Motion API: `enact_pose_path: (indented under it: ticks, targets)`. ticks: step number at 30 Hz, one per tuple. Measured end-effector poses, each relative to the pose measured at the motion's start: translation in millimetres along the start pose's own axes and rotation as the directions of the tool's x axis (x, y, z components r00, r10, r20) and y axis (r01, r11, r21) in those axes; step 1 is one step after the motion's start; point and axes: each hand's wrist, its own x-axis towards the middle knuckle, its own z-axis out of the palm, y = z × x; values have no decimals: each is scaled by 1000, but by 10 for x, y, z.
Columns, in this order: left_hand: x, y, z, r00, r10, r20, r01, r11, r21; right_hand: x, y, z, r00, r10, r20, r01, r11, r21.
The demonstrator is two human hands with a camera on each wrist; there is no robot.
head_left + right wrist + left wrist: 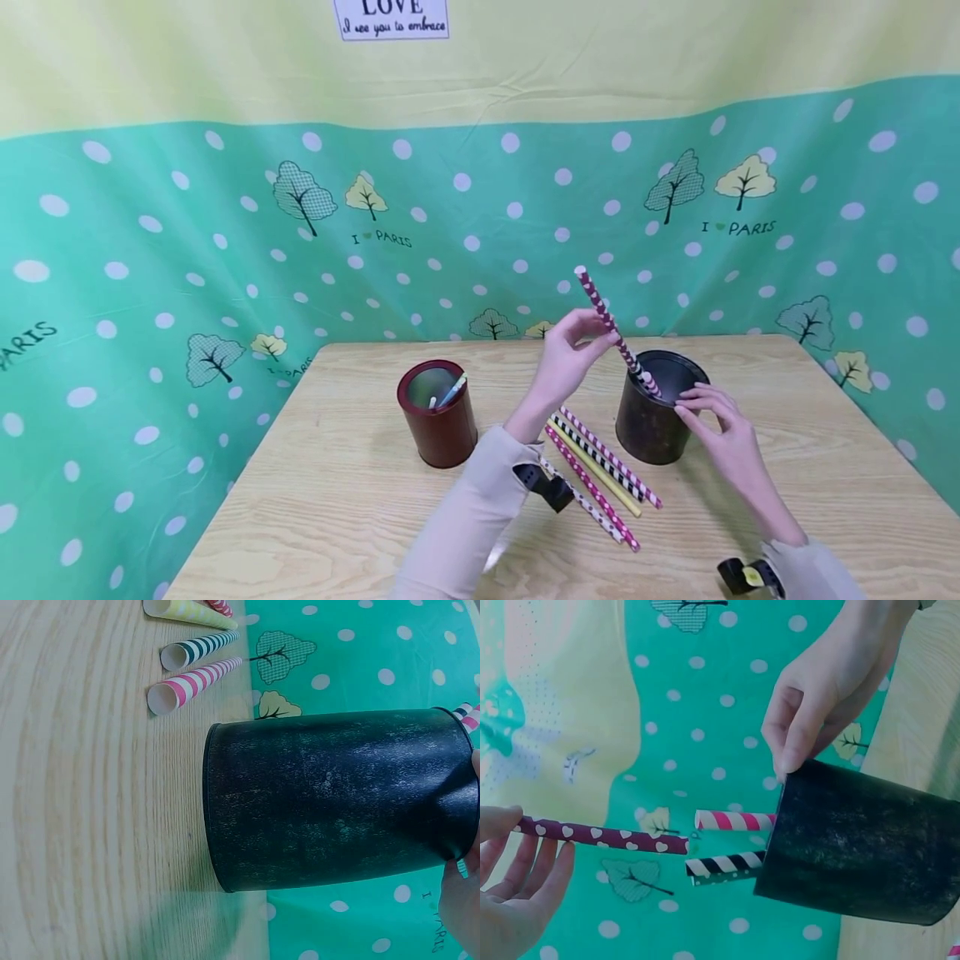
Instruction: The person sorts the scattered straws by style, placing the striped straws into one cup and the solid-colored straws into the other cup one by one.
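Observation:
My left hand pinches a maroon paper straw with white hearts near its middle. The straw slants down toward the mouth of a black can. In the left wrist view, the lower end of this straw stops just short of a pink-striped straw and a black-striped straw sticking out of the can. My right hand grips the can's rim on the right side, thumb outside. The can's dark scuffed side fills the right wrist view.
Several patterned paper straws lie side by side between the cans, including a yellow straw and a pink dotted straw. A dark red can with a few straws inside stands left on the wooden table. A green dotted curtain hangs behind.

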Motion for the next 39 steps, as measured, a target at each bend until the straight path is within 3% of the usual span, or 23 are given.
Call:
enact_pose_path:
  ticks: [1,5,13,18,25,32,39]
  targets:
    - [32,-32,19,1000,6,0,-6,1000,3,-1,63,10,1000,5,-17,-6,998,-59]
    - [149,-174,101,1000,26,8,-26,999,29,-2,113,14,999,27,-31,-31,993,-117]
    - [242,-281,218,999,-38,28,35,993,109,-11,176,14,999,26,-35,-30,995,-96]
    - [313,-448,246,996,-84,32,77,983,168,-13,170,19,999,9,-35,-12,997,-77]
    - [365,-539,262,991,-130,36,118,966,230,2,182,16,999,5,-38,-8,997,-74]
    - [323,-661,189,992,-121,31,111,967,227,14,161,9,999,5,-37,-8,996,-88]
    - [155,-753,24,990,-140,27,131,968,213,9,142,15,999,-4,-32,2,997,-73]
